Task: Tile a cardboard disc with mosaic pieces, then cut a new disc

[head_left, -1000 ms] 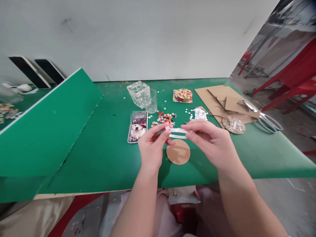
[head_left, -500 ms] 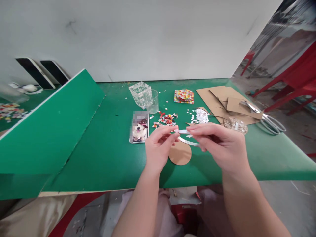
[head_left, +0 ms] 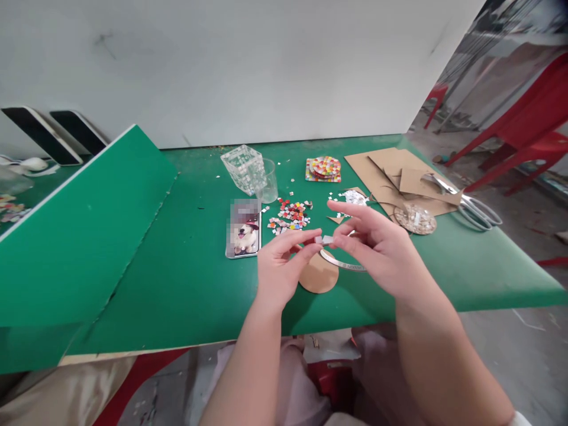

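My left hand [head_left: 279, 260] pinches a small pale square tile [head_left: 318, 239] between thumb and fingertips. My right hand [head_left: 377, 245] grips a narrow roll of white tape [head_left: 344, 264], with printed lettering along its ring and its upper side hidden by the fingers. A short white tape end [head_left: 327, 239] pokes out from the right thumb and fingers, close against the tile. The right index finger is lifted and stretched forward. Below the hands, a round brown cardboard disc [head_left: 318, 275] lies flat on the green table.
Behind the hands are loose coloured tiles [head_left: 290, 216], white tiles [head_left: 355, 197], a clear cup [head_left: 267, 182], a mosaic box [head_left: 243, 168] and mosaic coasters [head_left: 323, 168]. A phone [head_left: 244, 229] lies left. Cardboard sheets [head_left: 373, 174] and scissors [head_left: 479, 212] are at right; a green board [head_left: 89, 236] stands left.
The right index finger has lifted off the tape and now extends forward. The roll has turned and shifted slightly right. The left hand keeps its pinch. The whole view has shifted a little.
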A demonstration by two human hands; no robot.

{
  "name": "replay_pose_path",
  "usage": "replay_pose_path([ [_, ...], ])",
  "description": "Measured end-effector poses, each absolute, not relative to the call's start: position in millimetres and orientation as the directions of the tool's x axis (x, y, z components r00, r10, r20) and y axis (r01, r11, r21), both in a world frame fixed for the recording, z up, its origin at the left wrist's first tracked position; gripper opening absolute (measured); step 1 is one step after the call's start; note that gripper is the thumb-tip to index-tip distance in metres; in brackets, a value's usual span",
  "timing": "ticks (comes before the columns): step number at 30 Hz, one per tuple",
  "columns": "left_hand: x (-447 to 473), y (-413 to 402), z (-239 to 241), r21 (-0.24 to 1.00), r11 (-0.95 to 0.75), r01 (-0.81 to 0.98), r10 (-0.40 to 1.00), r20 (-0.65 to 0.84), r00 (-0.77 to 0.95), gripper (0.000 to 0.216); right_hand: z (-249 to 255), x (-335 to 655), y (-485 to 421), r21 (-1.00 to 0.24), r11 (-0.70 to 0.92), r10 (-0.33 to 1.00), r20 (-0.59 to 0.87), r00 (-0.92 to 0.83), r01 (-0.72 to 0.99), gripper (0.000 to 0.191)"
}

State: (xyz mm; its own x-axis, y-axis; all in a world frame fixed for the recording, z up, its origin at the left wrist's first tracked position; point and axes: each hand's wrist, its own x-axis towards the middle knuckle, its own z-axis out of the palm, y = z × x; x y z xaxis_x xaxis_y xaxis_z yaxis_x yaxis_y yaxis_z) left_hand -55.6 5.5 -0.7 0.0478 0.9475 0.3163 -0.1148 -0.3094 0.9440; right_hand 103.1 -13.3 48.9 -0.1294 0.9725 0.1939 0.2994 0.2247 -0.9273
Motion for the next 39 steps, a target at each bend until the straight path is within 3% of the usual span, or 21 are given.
replay_pose_path([
  [6,-55.1,3.3,2.0,0.969,-0.218,-0.119,0.958,0.235,0.164,0.014,49.2,103.8,-12.9,-0.928,0.235,0.964,0.185,-0.191,0.289,0.045],
  [24,-53.2,3.0,0.4,0.97,-0.187,-0.153,0.968,0.209,0.142,0.018,48.6,102.3,-12.2,-0.931,0.238,0.961,0.185,-0.205,0.277,0.05],
  [39,-53.0,4.3,-0.9,0.968,-0.173,-0.183,0.969,0.201,0.146,0.021,48.0,100.2,-13.6,-0.888,0.225,0.973,0.181,-0.143,0.402,0.048],
])
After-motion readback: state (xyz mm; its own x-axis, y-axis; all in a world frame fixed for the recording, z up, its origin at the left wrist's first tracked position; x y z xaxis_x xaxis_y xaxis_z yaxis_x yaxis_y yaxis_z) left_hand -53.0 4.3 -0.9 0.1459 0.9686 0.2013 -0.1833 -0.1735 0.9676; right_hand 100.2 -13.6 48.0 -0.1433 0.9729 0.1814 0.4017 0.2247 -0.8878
